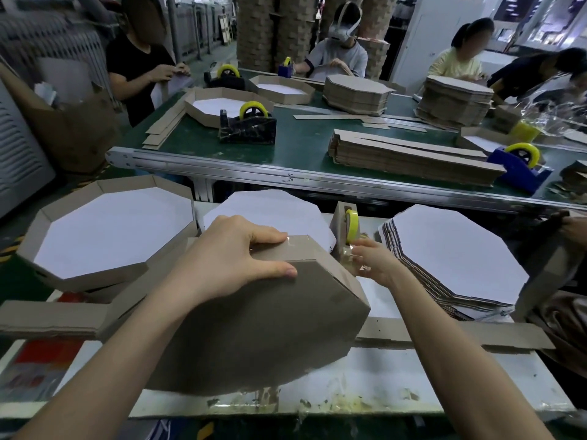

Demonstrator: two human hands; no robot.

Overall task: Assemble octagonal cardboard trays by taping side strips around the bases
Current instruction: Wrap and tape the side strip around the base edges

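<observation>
Brown octagonal cardboard tray [260, 328], upside-down at centre of bench [397, 369]; your left hand [235, 258] grips its 12 o'clock side strip [295, 249]. Your right hand [374, 265] pinches clear tape [355, 258] at the yellow-roll dispenser [344, 230], 2 o'clock. Risk: strip pops off if left grip eases; tape may self-stick.

You face a long green counter [301, 147], edged on your side by a ribbed aluminium rail [254, 174]. Just in front of you lies a lower white counter [397, 376], its near edge scuffed and stained. On your left stands a grey louvred panel [19, 138], and below it a yellow-and-black hazard stripe [9, 249] marks the ground. Past the green counter you see a green floor [222, 55], grey metal racks [197, 20], tall cardboard columns [270, 27] and a white cabinet wall [425, 36]. The light falls evenly, brightest at your far right.
</observation>
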